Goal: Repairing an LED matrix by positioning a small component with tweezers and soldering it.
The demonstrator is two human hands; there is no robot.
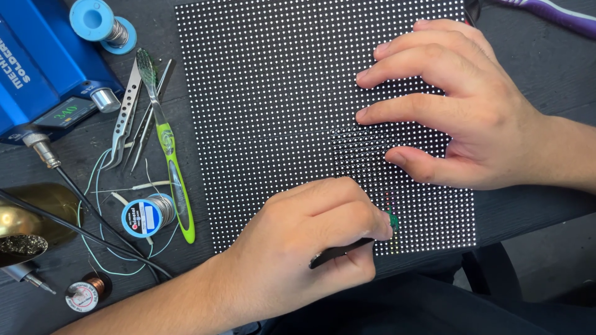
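A black LED matrix panel (273,93) lit with white dots lies flat on the dark table. My right hand (459,105) rests palm down on its right side, fingers spread and pointing left. My left hand (298,242) comes in from the lower left and grips a thin dark tool (338,252). The tool's green tip (392,220) touches the panel near its lower right, where a few coloured dots show. A patch of dimmer dots sits just under my right fingers.
Left of the panel lie a blue soldering station (37,68), metal tweezers (127,111), a green toothbrush (171,155), a solder spool (146,217), a second blue spool (99,22), a copper wire spool (87,293) and a brass tip cleaner (25,229). A purple toothbrush (552,12) lies at the top right.
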